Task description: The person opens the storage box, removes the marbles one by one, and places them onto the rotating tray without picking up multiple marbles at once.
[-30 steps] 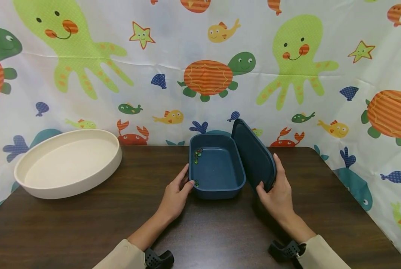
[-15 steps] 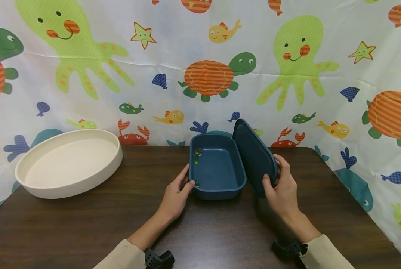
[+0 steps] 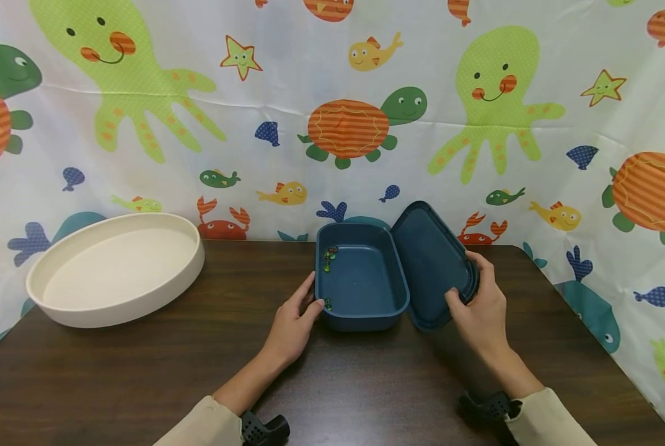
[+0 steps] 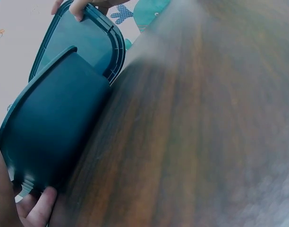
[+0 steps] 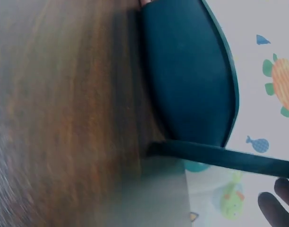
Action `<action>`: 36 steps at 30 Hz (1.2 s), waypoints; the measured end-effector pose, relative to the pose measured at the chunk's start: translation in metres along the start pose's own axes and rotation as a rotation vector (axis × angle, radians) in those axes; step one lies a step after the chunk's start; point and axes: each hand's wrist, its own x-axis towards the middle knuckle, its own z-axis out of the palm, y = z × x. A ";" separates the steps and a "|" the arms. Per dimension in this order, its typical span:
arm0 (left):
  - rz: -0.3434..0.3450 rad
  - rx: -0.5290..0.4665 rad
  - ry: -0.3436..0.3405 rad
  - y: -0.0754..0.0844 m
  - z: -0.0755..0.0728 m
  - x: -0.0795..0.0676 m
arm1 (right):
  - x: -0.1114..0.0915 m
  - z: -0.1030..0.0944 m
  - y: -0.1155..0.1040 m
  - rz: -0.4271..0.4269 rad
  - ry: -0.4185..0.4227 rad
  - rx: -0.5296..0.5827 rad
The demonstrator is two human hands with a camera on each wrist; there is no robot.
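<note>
A dark blue rectangular container (image 3: 362,323) stands uncovered on the table. Along its left inner side lie several small shiny green and reddish pieces (image 3: 330,255), too small to make out clearly. My left hand (image 3: 290,328) holds the container's left side, thumb at the front left corner; in the left wrist view its fingers (image 4: 43,205) curl at the container's end. Thumb in front and fingers behind, my right hand (image 3: 483,316) grips the right edge of the matching blue lid (image 3: 435,266). The lid leans tilted beside the container's right wall, its inner face toward me.
A large cream oval tray (image 3: 114,313) stands at the left back of the dark wooden table (image 3: 338,384). Behind the table's back edge hangs a white curtain (image 3: 310,62) printed with sea animals. Another stretch of table lies in front of the container.
My right hand has moved right with the lid, whose inner face has turned more toward me and whose lower end has swung nearer the container. The left hand and container have stayed put.
</note>
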 end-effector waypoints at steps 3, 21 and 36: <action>0.001 0.000 0.003 0.000 0.000 0.000 | 0.003 -0.004 0.002 0.009 -0.019 0.003; -0.006 -0.007 0.011 0.002 0.000 -0.001 | 0.024 -0.034 0.021 0.162 -0.324 -0.202; -0.004 -0.017 0.007 0.002 0.000 -0.001 | 0.026 -0.036 0.041 0.380 -0.602 -0.283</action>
